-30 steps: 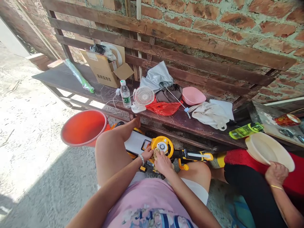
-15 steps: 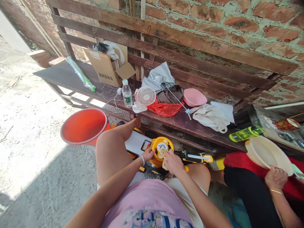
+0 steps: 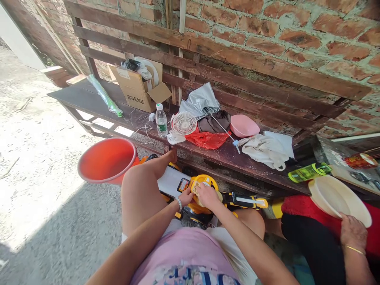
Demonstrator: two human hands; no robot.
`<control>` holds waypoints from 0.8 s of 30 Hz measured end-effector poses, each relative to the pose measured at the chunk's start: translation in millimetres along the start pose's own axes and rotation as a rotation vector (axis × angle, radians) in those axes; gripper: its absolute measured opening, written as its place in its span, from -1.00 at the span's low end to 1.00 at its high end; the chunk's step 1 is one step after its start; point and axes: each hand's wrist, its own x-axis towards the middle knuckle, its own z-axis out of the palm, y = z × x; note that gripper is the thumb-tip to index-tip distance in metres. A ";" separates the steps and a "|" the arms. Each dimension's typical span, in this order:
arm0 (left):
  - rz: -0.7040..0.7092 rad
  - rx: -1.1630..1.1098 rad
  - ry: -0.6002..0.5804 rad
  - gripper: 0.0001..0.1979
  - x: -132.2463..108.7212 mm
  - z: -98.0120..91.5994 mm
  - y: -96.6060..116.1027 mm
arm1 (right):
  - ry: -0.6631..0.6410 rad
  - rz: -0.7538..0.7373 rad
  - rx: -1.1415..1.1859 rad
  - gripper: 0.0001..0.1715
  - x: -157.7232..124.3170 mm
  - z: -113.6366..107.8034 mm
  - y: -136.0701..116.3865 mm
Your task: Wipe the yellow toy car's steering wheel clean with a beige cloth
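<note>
A yellow steering wheel (image 3: pixel 212 181) belongs to a yellow, black and white ride-on toy vehicle (image 3: pixel 170 181) between my legs. My left hand (image 3: pixel 186 196) grips the left side of the wheel's rim, its fingers closed. In my right hand (image 3: pixel 208 196) is a crumpled pale yellow cloth (image 3: pixel 195 190), pressed on the wheel at its left and middle. The wheel's hub is mostly hidden by that hand and the cloth. The toy's yellow and black arm (image 3: pixel 247 200) sticks out to the right.
A wooden bench (image 3: pixel 204 152) ahead carries a cardboard box (image 3: pixel 135 93), water bottle (image 3: pixel 161 122), small fan (image 3: pixel 184 123), folded umbrella (image 3: pixel 204 99) and pink basin (image 3: pixel 244 126). An orange bucket (image 3: pixel 108 160) stands left. At right, another person's hand (image 3: pixel 353 231) holds a cream basin (image 3: pixel 335 198).
My right hand has moved the cloth from the wheel's hub leftward to the rim near my left hand. My left hand stays on the wheel. The view has shifted slightly.
</note>
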 end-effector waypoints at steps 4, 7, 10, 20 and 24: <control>-0.060 -0.028 0.021 -0.90 -2.6 1.3 2.0 | 0.019 0.008 0.001 -0.58 12.8 -10.2 14.4; -0.050 -0.063 -0.004 -0.89 -8.4 0.7 5.7 | 0.029 0.159 0.048 -0.57 23.9 -16.0 26.4; -0.049 -0.069 -0.006 -0.92 -12.2 0.1 9.9 | 0.031 0.233 0.085 -0.58 24.2 -14.9 39.6; -0.063 -0.111 0.017 -0.84 -11.5 1.7 13.0 | 0.116 0.367 0.137 -0.51 43.3 -14.2 32.0; -0.153 -0.283 -0.011 -0.90 -10.3 -3.6 13.0 | 0.156 0.116 0.104 -0.53 49.6 -8.5 -1.0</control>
